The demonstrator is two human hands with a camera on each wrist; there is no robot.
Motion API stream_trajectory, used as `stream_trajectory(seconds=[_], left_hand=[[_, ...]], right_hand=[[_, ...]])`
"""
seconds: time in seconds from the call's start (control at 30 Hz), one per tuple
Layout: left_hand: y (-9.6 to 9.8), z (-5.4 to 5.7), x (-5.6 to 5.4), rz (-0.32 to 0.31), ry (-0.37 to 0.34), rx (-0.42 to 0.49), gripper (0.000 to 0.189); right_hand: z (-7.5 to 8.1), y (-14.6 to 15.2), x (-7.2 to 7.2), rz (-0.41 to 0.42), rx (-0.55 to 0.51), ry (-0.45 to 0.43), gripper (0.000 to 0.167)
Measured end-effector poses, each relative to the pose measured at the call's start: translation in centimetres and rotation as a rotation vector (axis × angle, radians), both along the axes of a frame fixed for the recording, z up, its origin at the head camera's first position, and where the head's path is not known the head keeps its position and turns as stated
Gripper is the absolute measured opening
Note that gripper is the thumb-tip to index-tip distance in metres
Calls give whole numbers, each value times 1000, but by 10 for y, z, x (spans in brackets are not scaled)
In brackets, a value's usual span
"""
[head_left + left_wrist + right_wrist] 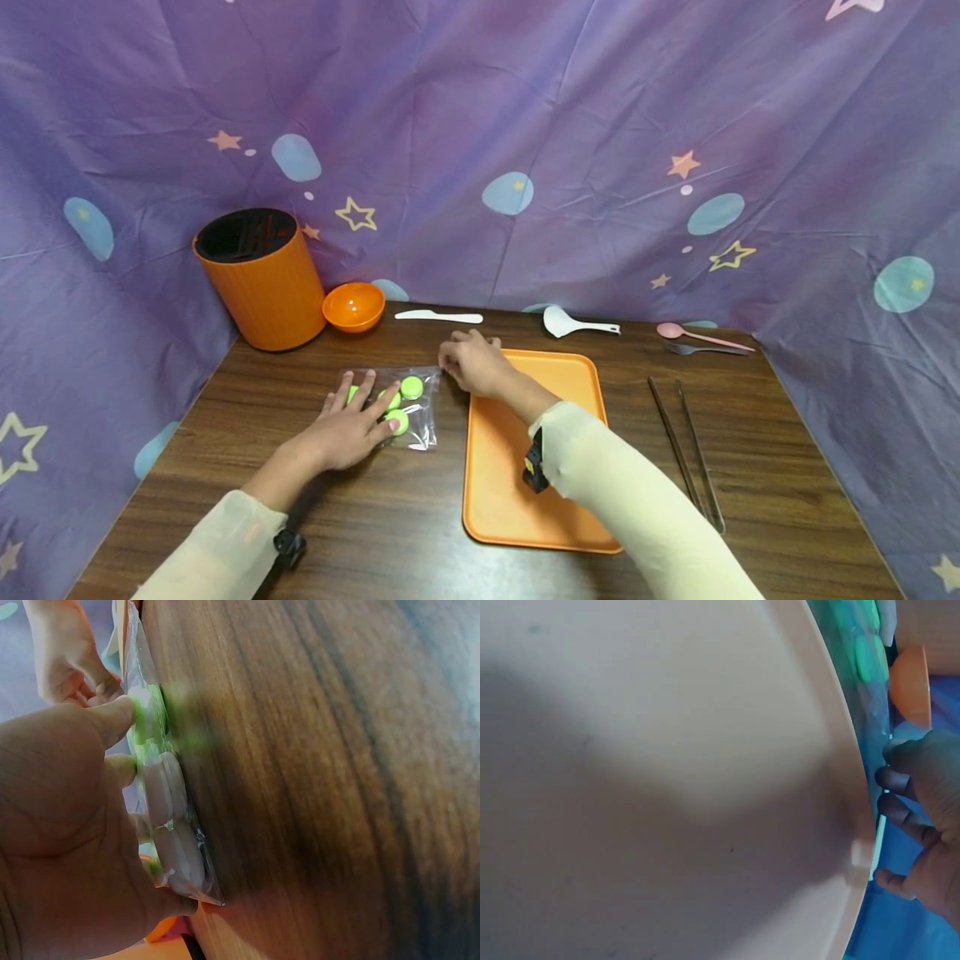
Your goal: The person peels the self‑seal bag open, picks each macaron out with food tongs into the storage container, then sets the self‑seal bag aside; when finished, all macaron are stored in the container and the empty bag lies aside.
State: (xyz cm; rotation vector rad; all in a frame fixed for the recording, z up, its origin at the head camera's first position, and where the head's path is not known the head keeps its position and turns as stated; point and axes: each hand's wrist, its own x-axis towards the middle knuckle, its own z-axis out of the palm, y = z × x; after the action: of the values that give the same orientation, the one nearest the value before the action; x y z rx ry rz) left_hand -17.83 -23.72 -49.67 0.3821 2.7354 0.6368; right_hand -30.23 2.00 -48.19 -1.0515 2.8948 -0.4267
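Note:
A clear plastic bag [424, 429] lies on the table, left of the orange tray [540, 467]. Inside are several round, light green pieces [412, 387] that look like toy macarons. My left hand [341, 437] rests on the bag with its fingers spread over them. At the bag's upper right corner, my right hand [478, 367] pinches the edge between thumb and fingers, above the tray's far left corner. The left wrist view shows the left palm [60, 832] beside the bag [191, 817], whose pieces stand out in profile. In the right wrist view the right fingers [907, 814] are bent just past the tray's rim.
An orange knife block [262, 292] and an orange bowl [354, 307] stand at the back left. Along the back lie a white knife [438, 317], a white ladle [558, 322], a pink spoon [671, 331] and a grey fork [682, 349]. Metal tongs [693, 458] lie right of the tray.

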Motion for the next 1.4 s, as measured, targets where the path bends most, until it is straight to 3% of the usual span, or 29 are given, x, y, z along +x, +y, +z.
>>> stream_trajectory(seconds=[0.13, 0.43, 0.67, 0.9, 1.4], left_hand=[[-2, -7, -2, 11, 0, -18, 76], [-2, -10, -3, 11, 33, -18, 74], [2, 3, 1, 6, -3, -35, 73], [7, 23, 6, 0, -46, -55, 69], [6, 15, 3, 10, -44, -55, 72]], right_hand=[[-1, -1, 0, 17, -26, -5, 9], [-3, -11, 1, 5, -8, 14, 16], [-5, -15, 0, -31, -24, -32, 8], [-8, -16, -2, -33, -32, 4, 13], [-9, 1, -4, 19, -37, 52, 24]])
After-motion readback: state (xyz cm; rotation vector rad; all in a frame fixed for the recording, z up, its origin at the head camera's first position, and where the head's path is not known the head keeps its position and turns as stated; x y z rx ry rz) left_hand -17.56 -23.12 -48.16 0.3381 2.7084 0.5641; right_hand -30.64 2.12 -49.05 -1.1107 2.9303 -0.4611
